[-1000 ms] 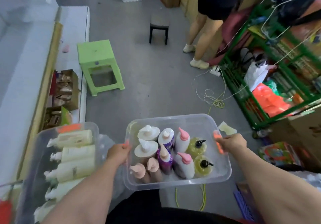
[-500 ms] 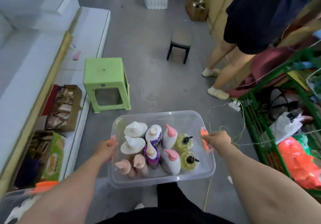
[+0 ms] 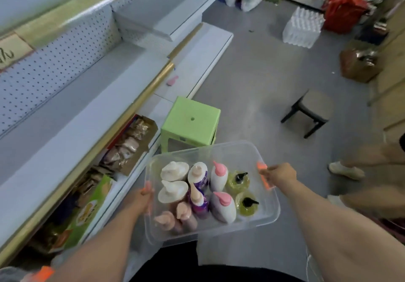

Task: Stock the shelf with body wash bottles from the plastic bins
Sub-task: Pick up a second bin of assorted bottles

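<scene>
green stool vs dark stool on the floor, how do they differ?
The green stool is bright plastic with a hole in its seat; the dark stool has black legs and a grey-beige seat. The green stool stands against the shelf base, just beyond the bin; the dark stool stands out on open floor. Both are upright and bare.

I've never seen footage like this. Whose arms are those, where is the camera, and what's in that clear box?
There is no machine here. The camera sits on a person's head and looks forward and down, so the two arms at the bottom are that person's own. The left hand and the right hand each grip one end of a clear plastic bin, carried in the air above the grey floor. Inside stand pump bottles with white, pink and black tops. To the left runs a white shelf, mostly bare, with boxes of goods beneath it. Ahead stand a green stool and a small dark stool. At the right edge, blurred, are another person's legs.
</scene>
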`<state>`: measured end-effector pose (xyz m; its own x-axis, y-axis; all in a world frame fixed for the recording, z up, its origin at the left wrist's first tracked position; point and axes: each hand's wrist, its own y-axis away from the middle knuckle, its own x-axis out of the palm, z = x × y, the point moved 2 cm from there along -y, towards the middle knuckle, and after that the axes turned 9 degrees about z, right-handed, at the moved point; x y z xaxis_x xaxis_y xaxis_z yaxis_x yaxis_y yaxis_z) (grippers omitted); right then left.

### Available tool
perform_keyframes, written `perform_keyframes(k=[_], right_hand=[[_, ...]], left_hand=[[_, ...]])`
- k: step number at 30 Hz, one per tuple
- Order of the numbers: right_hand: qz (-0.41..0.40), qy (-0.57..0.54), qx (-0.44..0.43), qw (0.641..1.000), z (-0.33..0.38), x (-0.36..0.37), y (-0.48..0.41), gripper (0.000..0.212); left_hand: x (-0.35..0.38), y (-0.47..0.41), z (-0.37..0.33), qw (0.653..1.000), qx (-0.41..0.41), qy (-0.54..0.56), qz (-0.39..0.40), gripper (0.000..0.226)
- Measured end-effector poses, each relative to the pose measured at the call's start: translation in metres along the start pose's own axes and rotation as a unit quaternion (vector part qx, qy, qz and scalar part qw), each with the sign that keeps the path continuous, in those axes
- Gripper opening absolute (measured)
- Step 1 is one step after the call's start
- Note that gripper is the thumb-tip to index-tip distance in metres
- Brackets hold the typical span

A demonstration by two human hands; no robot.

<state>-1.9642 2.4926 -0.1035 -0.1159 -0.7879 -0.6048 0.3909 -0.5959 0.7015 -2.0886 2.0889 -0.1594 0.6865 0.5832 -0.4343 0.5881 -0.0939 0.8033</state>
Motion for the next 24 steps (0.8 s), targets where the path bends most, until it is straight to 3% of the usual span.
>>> perform_keyframes(k=[13,18,24], right_hand=[[0.048,0.073,-0.094,0.992,0.257,-0.014,-0.159,0.017],[0.087,0.143,-0.143,0.975,0.350,-0.011,-0.230,0.021],[0.115,0.204,-0.190,0.953,0.436,0.007,-0.303,0.019]], left_hand=[[-0.076,-0.111,-0.101,0.984,-0.079,0.129,-0.097,0.049],[-0.073,-0.144,-0.143,0.959,-0.155,0.214,-0.102,0.037],[-0.052,-0.198,-0.168,0.907,-0.212,0.348,-0.104,0.044]])
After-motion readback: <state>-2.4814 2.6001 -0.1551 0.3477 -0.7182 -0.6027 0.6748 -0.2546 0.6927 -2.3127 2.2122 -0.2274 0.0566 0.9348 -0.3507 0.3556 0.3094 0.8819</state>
